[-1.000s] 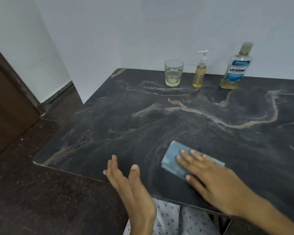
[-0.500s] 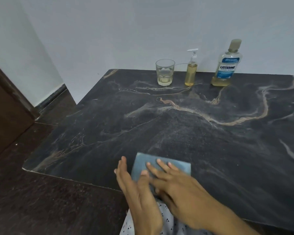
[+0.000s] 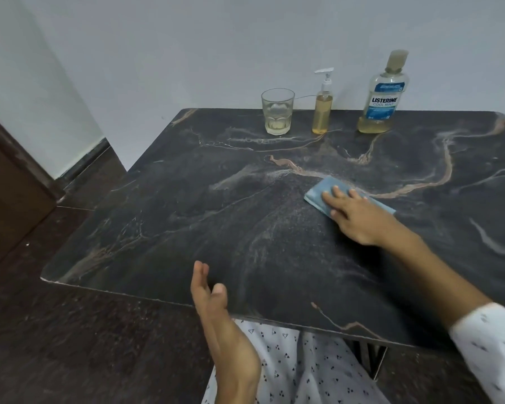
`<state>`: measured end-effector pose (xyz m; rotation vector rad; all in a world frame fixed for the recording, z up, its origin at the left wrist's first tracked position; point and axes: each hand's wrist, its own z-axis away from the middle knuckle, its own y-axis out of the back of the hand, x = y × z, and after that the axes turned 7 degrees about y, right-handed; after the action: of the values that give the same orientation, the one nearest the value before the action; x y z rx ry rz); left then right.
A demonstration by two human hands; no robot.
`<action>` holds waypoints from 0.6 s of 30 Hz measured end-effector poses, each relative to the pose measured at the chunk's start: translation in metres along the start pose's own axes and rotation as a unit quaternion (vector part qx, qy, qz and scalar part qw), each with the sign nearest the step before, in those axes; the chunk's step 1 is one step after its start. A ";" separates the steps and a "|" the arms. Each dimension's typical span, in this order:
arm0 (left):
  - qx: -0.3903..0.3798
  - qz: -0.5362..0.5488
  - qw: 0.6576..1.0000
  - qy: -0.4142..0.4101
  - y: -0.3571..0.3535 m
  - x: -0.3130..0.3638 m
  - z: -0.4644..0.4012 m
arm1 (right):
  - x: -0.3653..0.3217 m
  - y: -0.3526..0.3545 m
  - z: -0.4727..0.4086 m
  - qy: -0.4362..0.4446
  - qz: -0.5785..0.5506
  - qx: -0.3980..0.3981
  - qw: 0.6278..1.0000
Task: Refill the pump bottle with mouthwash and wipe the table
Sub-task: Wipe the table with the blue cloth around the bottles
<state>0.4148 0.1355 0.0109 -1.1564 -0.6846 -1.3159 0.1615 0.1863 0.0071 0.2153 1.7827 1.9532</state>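
My right hand (image 3: 359, 217) presses flat on a folded blue cloth (image 3: 318, 193) in the middle of the dark marble table (image 3: 216, 228). Held edge-on at the table's near edge, my left hand (image 3: 219, 325) has straight fingers and holds nothing. Along the far edge by the wall stand a small pump bottle (image 3: 322, 109) filled with amber liquid and a Listerine mouthwash bottle (image 3: 384, 97) with a little yellowish liquid at its bottom and its cap on.
A clear glass (image 3: 277, 112) with a little pale liquid stands left of the pump bottle. A white wall rises behind the table. A brown door (image 3: 9, 205) and dark floor lie to the left. My patterned trousers show below the near edge.
My right hand slid the cloth from the table's near edge, beside my left hand, out to the middle and right. My left hand stayed at the near edge.
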 end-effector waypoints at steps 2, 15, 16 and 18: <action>-0.013 -0.011 1.000 -0.004 0.000 -0.001 -0.001 | -0.023 -0.005 -0.015 0.004 0.008 0.005 1.000; -0.082 -0.058 0.995 0.017 -0.031 -0.029 0.046 | -0.031 -0.041 0.177 0.078 -0.073 0.059 0.993; -0.094 -0.062 0.993 0.024 -0.033 -0.030 0.046 | -0.016 -0.036 0.181 0.049 -0.071 0.061 0.994; -0.108 -0.072 0.991 0.029 -0.038 -0.030 0.051 | 0.019 -0.026 0.175 0.002 -0.085 0.077 0.993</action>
<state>0.3837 0.1982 0.0104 -1.2531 -0.6026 -1.5706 0.2264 0.3518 0.0017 0.1066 1.8902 1.7012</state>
